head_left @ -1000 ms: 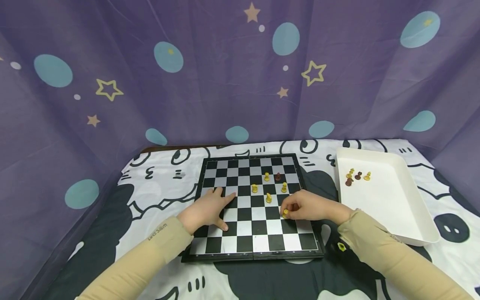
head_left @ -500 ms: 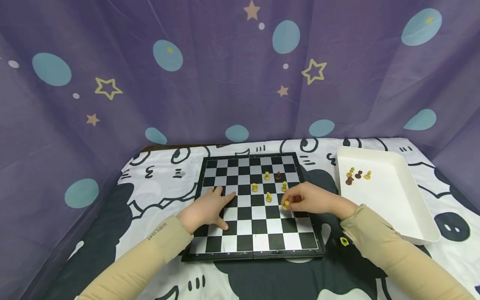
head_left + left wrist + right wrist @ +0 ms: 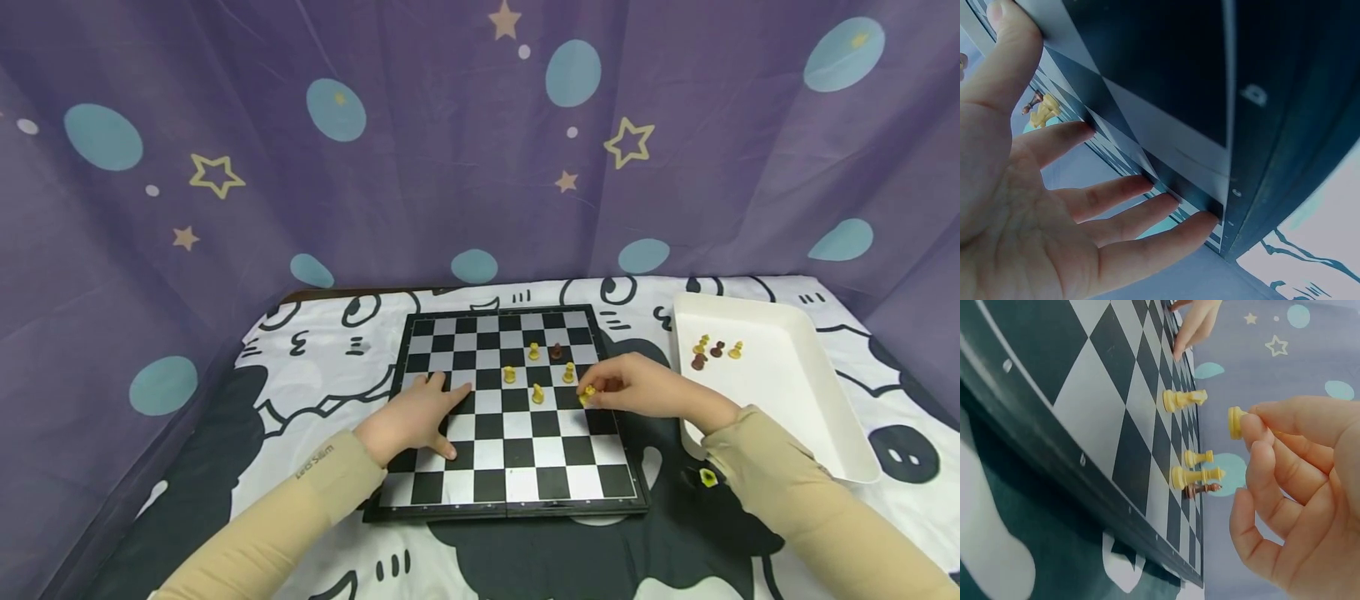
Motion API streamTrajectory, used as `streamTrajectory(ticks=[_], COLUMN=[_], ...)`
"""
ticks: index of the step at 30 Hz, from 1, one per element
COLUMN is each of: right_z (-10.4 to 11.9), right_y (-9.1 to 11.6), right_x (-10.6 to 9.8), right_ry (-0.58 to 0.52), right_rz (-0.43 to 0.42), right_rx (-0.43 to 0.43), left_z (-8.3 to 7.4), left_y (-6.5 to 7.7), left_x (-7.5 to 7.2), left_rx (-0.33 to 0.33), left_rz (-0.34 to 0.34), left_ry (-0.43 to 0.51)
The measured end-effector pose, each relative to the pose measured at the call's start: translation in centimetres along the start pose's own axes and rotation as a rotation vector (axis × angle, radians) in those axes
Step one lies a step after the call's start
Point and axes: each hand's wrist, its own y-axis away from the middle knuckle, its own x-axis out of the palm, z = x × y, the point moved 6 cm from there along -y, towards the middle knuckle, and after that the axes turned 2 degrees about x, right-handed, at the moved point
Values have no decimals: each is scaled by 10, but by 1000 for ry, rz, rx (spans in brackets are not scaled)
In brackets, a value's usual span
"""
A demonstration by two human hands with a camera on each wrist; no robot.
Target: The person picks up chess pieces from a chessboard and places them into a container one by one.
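My right hand (image 3: 637,385) pinches a yellow chess piece (image 3: 587,396) between thumb and fingertips over the right side of the chessboard (image 3: 517,454). In the right wrist view the round base of the held piece (image 3: 1234,423) pokes out and the fingers hide the rest; it is lifted off the squares. My left hand (image 3: 416,417) rests on the board's left part with fingers spread, its fingertips touching the squares in the left wrist view. Near the right hand stand a yellow knight (image 3: 537,394), a tall yellow piece (image 3: 568,372), two other yellow pieces (image 3: 533,352) and a dark brown piece (image 3: 556,352).
Right of the board, a white tray (image 3: 787,417) holds several yellow and brown pieces (image 3: 717,349) near its back left. A patterned black-and-white cloth (image 3: 525,558) covers the table. Behind hangs a purple curtain (image 3: 420,200) with stars.
My right hand has moved away from me and to the right with the yellow chess piece, toward the board's right edge. The left hand stays in place.
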Motion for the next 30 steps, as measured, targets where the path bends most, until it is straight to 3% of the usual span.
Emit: streamTrajectory(ticks=[19,30], right_z=[-18,-26], right_y=[24,36], right_x=[-15,-36], right_ry=[-50,-24], right_rz=[-21,-87], right_rx=[53,100], left_z=[-1,-1], left_y=[0,1], left_x=[-1,-1], left_rx=[-7,-1], left_rz=[13,10], left_ry=[-3,-12])
